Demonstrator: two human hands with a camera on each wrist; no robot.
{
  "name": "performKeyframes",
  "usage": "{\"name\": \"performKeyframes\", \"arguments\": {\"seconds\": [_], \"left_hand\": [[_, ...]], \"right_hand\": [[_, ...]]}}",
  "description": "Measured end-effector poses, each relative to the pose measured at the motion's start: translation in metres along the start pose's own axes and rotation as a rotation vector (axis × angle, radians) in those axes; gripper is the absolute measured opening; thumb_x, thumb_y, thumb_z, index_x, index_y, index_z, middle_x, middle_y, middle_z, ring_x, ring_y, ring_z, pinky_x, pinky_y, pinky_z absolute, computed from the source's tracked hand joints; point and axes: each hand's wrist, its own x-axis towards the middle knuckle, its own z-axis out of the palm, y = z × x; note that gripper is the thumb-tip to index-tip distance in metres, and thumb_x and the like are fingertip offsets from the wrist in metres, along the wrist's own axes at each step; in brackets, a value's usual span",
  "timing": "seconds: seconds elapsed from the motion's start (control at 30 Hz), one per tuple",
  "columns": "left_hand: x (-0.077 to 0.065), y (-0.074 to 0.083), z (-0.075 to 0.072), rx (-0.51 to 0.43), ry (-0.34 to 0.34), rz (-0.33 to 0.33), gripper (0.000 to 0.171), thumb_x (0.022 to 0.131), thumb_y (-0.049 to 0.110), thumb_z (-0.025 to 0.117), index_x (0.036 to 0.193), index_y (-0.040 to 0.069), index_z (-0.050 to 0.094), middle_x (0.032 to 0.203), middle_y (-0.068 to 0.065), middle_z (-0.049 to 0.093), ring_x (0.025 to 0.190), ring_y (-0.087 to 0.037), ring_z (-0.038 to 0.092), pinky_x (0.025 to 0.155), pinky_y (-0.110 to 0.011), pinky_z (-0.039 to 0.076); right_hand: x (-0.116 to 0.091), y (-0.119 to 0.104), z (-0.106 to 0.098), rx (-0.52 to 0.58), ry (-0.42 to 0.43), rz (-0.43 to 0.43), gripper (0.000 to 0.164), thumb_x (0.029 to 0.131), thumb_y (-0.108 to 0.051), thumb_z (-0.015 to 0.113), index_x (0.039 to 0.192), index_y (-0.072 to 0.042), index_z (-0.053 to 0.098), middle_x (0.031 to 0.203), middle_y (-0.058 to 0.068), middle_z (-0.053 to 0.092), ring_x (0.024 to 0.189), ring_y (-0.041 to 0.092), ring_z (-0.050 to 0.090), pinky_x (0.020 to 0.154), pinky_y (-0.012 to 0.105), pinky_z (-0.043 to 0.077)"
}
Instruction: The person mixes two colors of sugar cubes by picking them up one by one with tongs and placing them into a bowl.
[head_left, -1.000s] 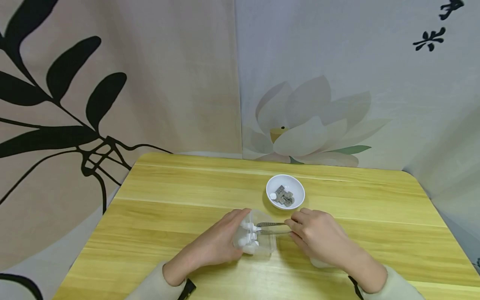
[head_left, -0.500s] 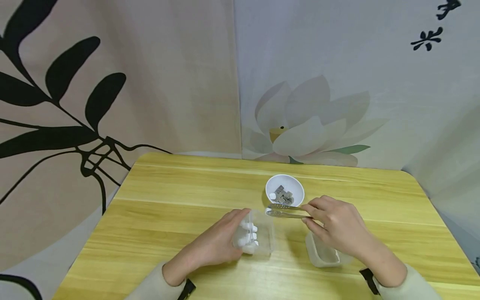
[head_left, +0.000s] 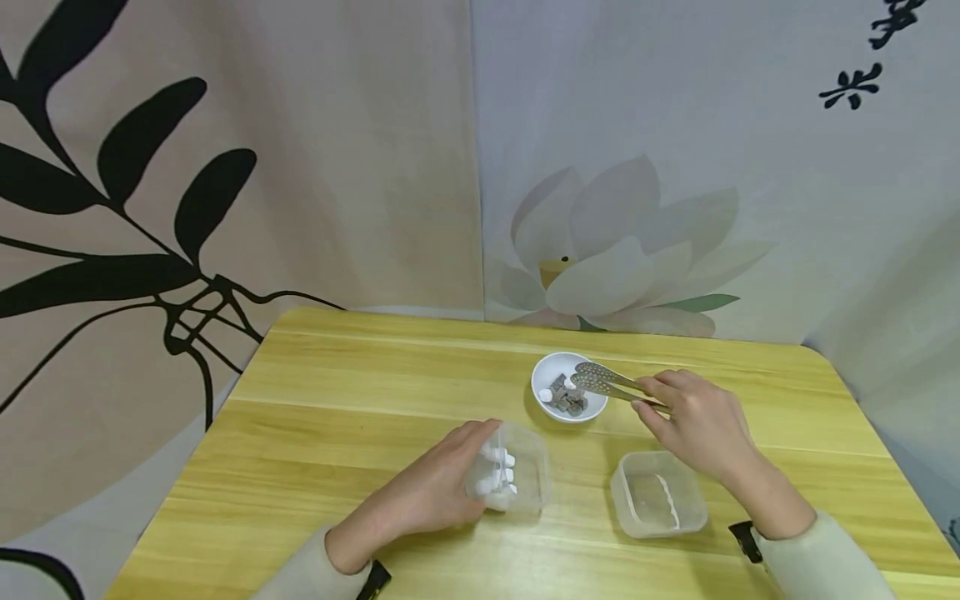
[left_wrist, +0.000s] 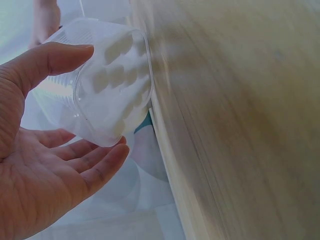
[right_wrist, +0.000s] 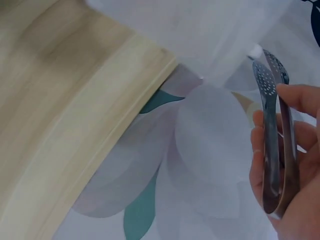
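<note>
My left hand (head_left: 438, 483) holds a clear plastic container (head_left: 534, 467) tilted on its side, thumb over one wall and fingers under the other. Several small white pieces (head_left: 498, 475) lie in it; through the plastic in the left wrist view they look like pale rounded lumps. With my right hand (head_left: 701, 421) I grip metal tongs (right_wrist: 272, 135) with perforated tips. Those tips are above a white bowl (head_left: 542, 367) that contains grey cube-like pieces (head_left: 566, 398) and a white piece (head_left: 546, 396). Another white piece (head_left: 570, 382) shows at the tong tips; whether they still pinch it is unclear.
A second translucent container (head_left: 628, 523) stands upright on the wooden table (head_left: 360, 375), below my right forearm and right of the tilted one. Behind the table's back edge hangs a printed cloth (head_left: 375, 167).
My right hand has carried the tongs from the tilted container up and right to over the bowl, with a white piece at the tips. The second container has come into sight. My left hand stays put.
</note>
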Motion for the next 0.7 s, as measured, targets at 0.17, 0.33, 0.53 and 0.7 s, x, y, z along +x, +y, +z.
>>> {"name": "performKeyframes", "arguments": {"seconds": [0.17,0.33,0.53,0.7], "left_hand": [[0.000,-0.001,0.000,0.003,0.001,0.003,0.106,0.073,-0.001,0.080,0.165,0.009,0.028,0.161,-0.007,0.040,0.142,-0.023,0.043,0.111,-0.042,0.047],[0.001,0.000,0.000,0.017,0.003,0.005,0.105,0.073,-0.001,0.081,0.164,0.007,0.028,0.160,-0.008,0.041,0.142,-0.024,0.044,0.112,-0.044,0.046],[0.001,0.000,0.000,0.012,0.006,0.007,0.106,0.072,-0.001,0.080,0.164,0.007,0.029,0.160,-0.008,0.041,0.143,-0.023,0.043,0.113,-0.044,0.045],[0.000,-0.001,-0.001,0.006,0.006,0.006,0.106,0.072,-0.001,0.080,0.164,0.008,0.029,0.160,-0.008,0.041,0.142,-0.024,0.044,0.113,-0.044,0.046]], "right_hand": [[-0.003,0.002,0.000,-0.003,-0.038,0.078,0.028,0.076,-0.019,0.084,0.102,-0.007,0.083,0.097,0.011,0.077,0.081,0.033,0.074,0.041,0.036,0.048],[-0.003,0.000,-0.001,0.014,-0.019,0.084,0.028,0.076,-0.021,0.081,0.101,-0.008,0.083,0.095,0.009,0.077,0.073,0.027,0.072,0.040,0.030,0.043],[-0.002,-0.007,-0.001,0.030,0.035,0.046,0.025,0.078,-0.028,0.075,0.095,-0.010,0.082,0.087,0.003,0.076,0.060,0.016,0.064,0.040,0.024,0.039],[0.000,-0.017,-0.001,0.075,0.053,-0.011,0.026,0.080,-0.033,0.073,0.092,-0.011,0.081,0.084,-0.001,0.075,0.060,0.012,0.064,0.040,0.021,0.040]]}}
